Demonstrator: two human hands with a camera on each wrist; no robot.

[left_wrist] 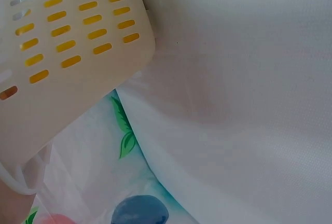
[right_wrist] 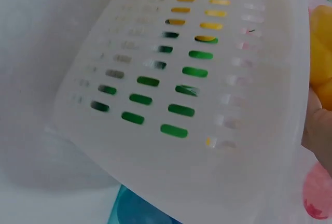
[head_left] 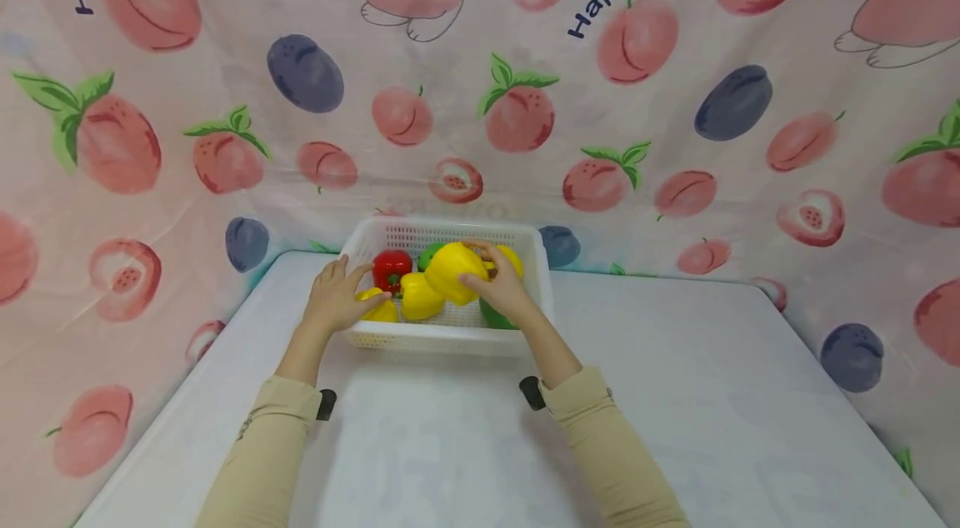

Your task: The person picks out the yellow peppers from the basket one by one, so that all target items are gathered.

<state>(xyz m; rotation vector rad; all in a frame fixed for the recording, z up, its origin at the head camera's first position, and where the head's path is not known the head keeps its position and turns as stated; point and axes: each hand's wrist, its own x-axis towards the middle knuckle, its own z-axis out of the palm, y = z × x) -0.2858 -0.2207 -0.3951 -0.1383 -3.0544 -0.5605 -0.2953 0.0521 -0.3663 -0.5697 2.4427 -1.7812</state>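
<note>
A white slatted plastic basket [head_left: 442,336] holds several toy-like bell peppers. Over its right half my right hand [head_left: 508,291] grips a yellow bell pepper [head_left: 452,271] between thumb and fingers, raised above the others. Part of that pepper [right_wrist: 322,53] and the hand [right_wrist: 319,128] show at the edge of the right wrist view. My left hand [head_left: 333,295] rests at the basket's left rim, fingers spread, thumb reaching over a yellow pepper [head_left: 381,309]. Close by lie a red pepper [head_left: 392,268] and another yellow one [head_left: 421,297]. A green pepper [head_left: 495,316] is partly hidden by the right wrist.
Another green pepper [head_left: 430,255] and a yellow one [head_left: 512,258] sit toward the back of the basket. The white table [head_left: 675,395] extends to both sides and in front. A fruit-printed cloth [head_left: 465,62] hangs behind the table and along its sides.
</note>
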